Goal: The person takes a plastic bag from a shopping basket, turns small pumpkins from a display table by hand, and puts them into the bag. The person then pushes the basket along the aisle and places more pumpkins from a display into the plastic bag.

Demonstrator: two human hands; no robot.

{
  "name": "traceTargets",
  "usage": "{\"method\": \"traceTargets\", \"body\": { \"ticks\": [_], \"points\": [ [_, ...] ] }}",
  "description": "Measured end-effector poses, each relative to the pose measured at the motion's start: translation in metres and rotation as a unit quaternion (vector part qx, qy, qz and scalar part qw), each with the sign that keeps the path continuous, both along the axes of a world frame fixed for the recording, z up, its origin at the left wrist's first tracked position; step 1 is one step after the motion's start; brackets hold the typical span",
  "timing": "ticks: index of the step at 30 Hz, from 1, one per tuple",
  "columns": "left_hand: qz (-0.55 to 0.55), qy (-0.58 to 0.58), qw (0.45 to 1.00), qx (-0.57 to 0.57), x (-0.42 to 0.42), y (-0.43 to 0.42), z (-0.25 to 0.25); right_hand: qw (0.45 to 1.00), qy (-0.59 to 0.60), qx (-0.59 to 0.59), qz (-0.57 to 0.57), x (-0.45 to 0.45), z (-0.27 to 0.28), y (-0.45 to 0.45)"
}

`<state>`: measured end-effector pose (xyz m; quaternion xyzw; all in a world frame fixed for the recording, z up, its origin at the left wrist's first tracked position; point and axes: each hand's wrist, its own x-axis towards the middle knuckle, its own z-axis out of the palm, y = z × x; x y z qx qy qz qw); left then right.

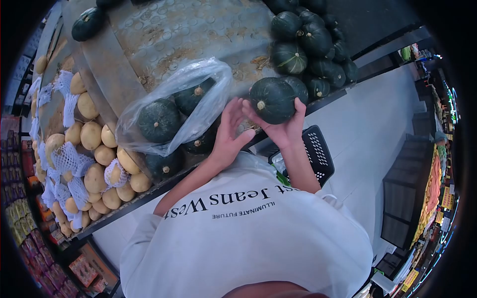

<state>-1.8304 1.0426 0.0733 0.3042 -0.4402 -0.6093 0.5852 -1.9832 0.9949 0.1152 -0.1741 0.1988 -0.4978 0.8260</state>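
Note:
A dark green kabocha squash [272,101] rests in my right hand [284,130], its stem spot facing me and my fingers curled around its near side. My left hand [231,130] is open beside it, fingers stretched toward the fingertips of my right hand and the thumb apart. Whether the left fingertips touch the squash I cannot tell. To the left of my hands lies a clear plastic bag [215,74] with its mouth spread. Inside it are two squashes, one at the left [159,120] and one farther back [194,96]. Another squash [165,166] sits at the stand's front edge.
More green squashes [290,58] are piled at the right end of the stand. Yellow melons [91,135], some in white foam nets, fill the left side beyond a grey divider [112,69]. A black basket [318,154] is below, near my right forearm. Shelves line both sides.

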Motion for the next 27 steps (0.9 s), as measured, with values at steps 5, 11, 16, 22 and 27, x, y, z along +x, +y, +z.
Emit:
{"method": "traceTargets", "body": {
  "ticks": [5, 11, 16, 22, 27],
  "points": [
    [0.023, -0.052, 0.998, -0.029, -0.013, -0.003, 0.012, 0.983, -0.165, 0.081, -0.007, 0.013, 0.001, 0.001],
    [0.155, -0.265, 0.948, -0.082, -0.021, -0.012, 0.018, 0.987, -0.158, 0.036, -0.003, 0.022, 0.006, 0.009],
    [0.21, -0.32, 0.912, -0.144, -0.031, -0.025, 0.022, 0.976, -0.218, 0.007, 0.011, 0.013, -0.012, 0.013],
    [0.145, -0.059, 0.982, -0.108, -0.039, -0.026, 0.024, 0.997, 0.047, -0.036, -0.042, 0.013, -0.007, 0.017],
    [0.165, -0.084, 0.978, -0.099, -0.034, -0.029, 0.022, 0.987, 0.099, -0.074, -0.105, 0.02, 0.007, 0.007]
  ]
}}
